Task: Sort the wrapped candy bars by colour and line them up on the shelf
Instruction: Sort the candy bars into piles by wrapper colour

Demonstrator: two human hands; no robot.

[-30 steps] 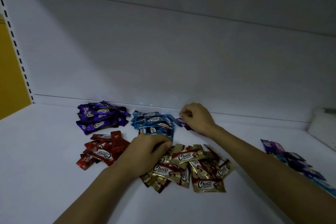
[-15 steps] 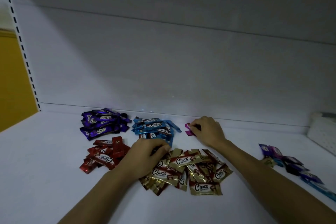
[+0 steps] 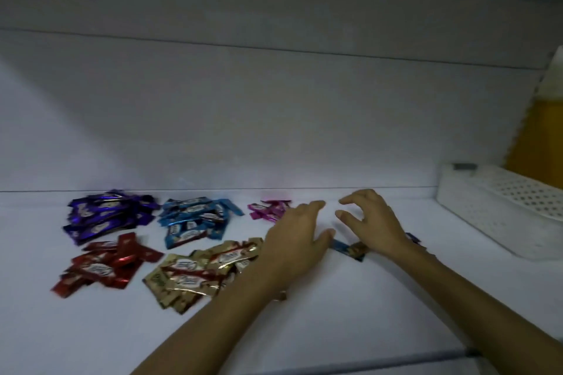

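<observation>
Lying on the white shelf (image 3: pixel 335 323) in the head view, the wrapped candy bars form five piles by colour. At the back, from left to right, are the purple pile (image 3: pixel 103 218), the blue pile (image 3: pixel 195 219) and a small pink pile (image 3: pixel 268 209). In front of them are the red pile (image 3: pixel 106 263) and, to its right, the gold pile (image 3: pixel 198 274). The left hand (image 3: pixel 295 240) is above the right edge of the gold pile, just beside the pink pile; its fingers are straight and apart and it holds nothing. The right hand (image 3: pixel 373 222) is near it, with thumb and fingers bent and spread, also holding nothing. Under this hand some loose bars (image 3: pixel 350 250) lie on the shelf, partly hidden; blue and gold show. A white perforated basket (image 3: pixel 499 210) stands at the right, well apart from the piles.
</observation>
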